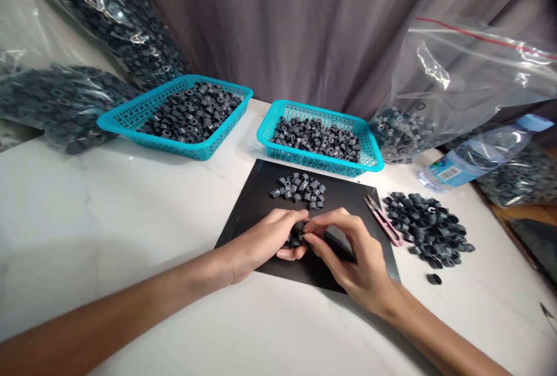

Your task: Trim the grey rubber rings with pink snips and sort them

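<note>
My left hand (pixel 278 231) is curled over the black mat (pixel 243 208), holding several small dark grey tubular pieces (pixel 296 239) in its cupped fingers. Beside it, my right hand (pixel 352 248) pinches thumb and forefinger together at one of those pieces, which its fingertips partly cover. Just beyond both hands, a small heap of similar grey pieces (pixel 300 187) lies on the mat. Pink-handled thread snips (pixel 385 222) rest across the mat's right edge, blades pointing away. To their right is a larger pile of dark grey short sleeves (pixel 429 228) on the white table.
Two turquoise baskets hold grey pieces: one at the left (pixel 204 148), one behind the mat (pixel 322 161). Filled plastic bags (pixel 117 22) stand at the back left. A zip bag (pixel 448 80) and a water bottle (pixel 483 155) are at the right. A grey curtain (pixel 278 28) hangs behind.
</note>
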